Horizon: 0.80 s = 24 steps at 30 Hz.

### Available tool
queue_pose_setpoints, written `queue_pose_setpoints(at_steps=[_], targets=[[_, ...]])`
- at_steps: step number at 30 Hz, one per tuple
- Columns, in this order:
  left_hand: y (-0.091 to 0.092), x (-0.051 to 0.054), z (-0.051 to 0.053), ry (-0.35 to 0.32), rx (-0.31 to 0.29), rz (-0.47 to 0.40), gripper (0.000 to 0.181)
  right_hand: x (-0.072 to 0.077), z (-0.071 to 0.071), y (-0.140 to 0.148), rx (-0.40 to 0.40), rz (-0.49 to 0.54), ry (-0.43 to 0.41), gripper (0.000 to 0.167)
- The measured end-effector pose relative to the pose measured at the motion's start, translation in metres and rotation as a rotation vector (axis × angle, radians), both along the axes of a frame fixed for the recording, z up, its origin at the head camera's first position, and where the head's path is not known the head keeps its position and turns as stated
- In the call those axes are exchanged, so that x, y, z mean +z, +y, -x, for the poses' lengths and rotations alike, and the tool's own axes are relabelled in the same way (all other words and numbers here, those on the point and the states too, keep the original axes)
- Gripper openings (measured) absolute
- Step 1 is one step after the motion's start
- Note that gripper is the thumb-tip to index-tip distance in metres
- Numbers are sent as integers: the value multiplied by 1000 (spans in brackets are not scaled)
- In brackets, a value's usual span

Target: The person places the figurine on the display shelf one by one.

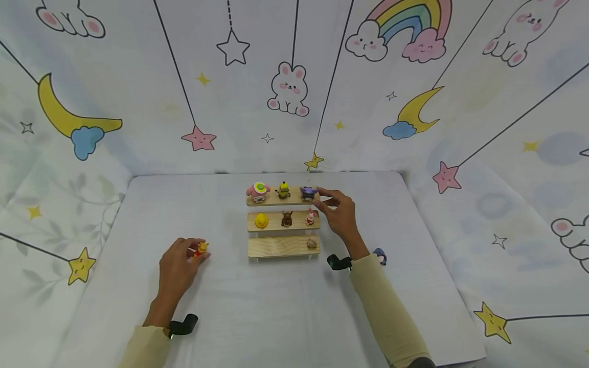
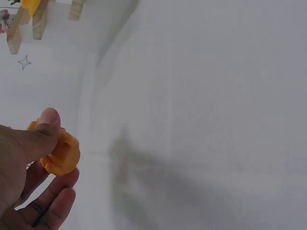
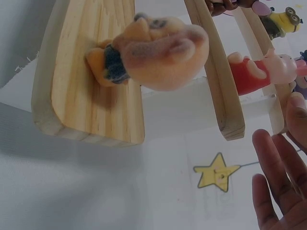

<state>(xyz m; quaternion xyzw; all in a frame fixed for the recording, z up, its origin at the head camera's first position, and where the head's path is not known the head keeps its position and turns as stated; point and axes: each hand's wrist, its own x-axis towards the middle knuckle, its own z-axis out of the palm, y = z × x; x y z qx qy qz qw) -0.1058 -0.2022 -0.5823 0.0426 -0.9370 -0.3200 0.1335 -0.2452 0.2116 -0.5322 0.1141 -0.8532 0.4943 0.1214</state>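
Observation:
My left hand [image 1: 179, 266] pinches a small yellow-orange figurine with a bit of red [image 1: 201, 249] between thumb and fingers, left of a wooden tiered stand. In the left wrist view the figurine's orange back [image 2: 64, 153] faces the camera. At the right end of the top shelf [image 1: 294, 202], my right hand [image 1: 339, 212] holds a purple figurine [image 1: 307, 193] by its side, thumb and index finger at it. The right wrist view shows the thumb against this figurine [image 3: 300, 81] and the other fingers spread away.
A pink figurine [image 1: 258, 191] and a minion figurine [image 1: 282, 190] share the top shelf. The middle shelf holds yellow [image 1: 261, 221], brown [image 1: 287, 219] and red-and-pink [image 1: 310, 217] figurines. A tan figurine [image 1: 312, 244] stands on the bottom shelf [image 1: 276, 247]. A blue object [image 1: 380, 255] lies by the right sleeve.

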Motion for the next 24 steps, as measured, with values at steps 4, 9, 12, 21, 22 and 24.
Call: queue_pose_setpoints(at_steps=[4, 9, 12, 21, 22, 24], targets=[[12, 9, 3, 59, -30, -36, 41, 0, 0, 0, -2, 2, 2, 41], [27, 20, 8, 111, -70, -90, 42, 1, -1, 0, -6, -5, -1, 41], [36, 27, 11, 139, -93, -127, 42, 1, -1, 0, -7, -2, -10, 41], [62, 39, 14, 163, -156, -225, 42, 0, -1, 1, 5, 20, 3, 41], [65, 40, 15, 163, -161, -229, 42, 0, -1, 1, 4, 20, 3, 41], [71, 41, 15, 166, -175, -237, 42, -1, -1, 1, 1, 21, 0, 41]])
